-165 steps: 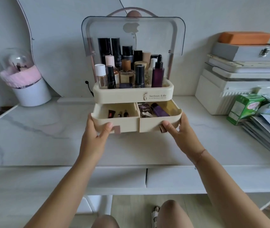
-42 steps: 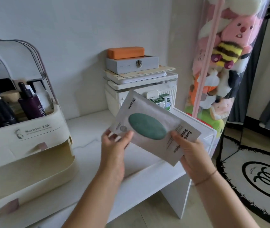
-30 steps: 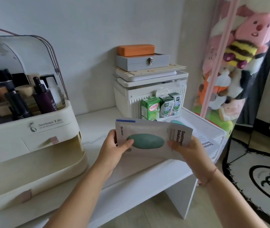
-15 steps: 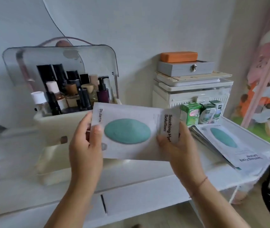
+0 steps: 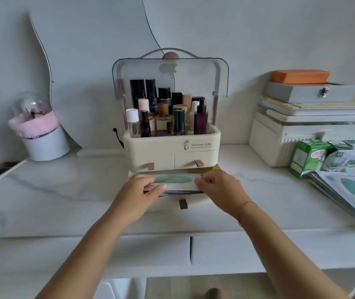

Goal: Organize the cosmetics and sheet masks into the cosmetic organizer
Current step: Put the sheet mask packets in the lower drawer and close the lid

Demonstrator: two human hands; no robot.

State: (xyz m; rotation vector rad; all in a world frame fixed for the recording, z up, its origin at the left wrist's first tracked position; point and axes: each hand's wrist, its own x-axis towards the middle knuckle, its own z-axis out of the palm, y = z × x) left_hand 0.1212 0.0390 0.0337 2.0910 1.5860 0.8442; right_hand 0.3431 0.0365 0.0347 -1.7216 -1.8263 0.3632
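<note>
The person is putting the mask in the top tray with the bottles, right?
No. The head view shows the left hand and right hand holding the sheet mask in the pulled-out bottom drawer, not the top tray with the bottles.

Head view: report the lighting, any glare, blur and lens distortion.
Head view: soft, even daylight with faint shadows; a pale reflection sits high on the clear lid of the organizer; the left hand, right hand and sheet mask look slightly smeared, while the logo reads sharply; wide-angle stretch tilts the stacked boxes at right.
</note>
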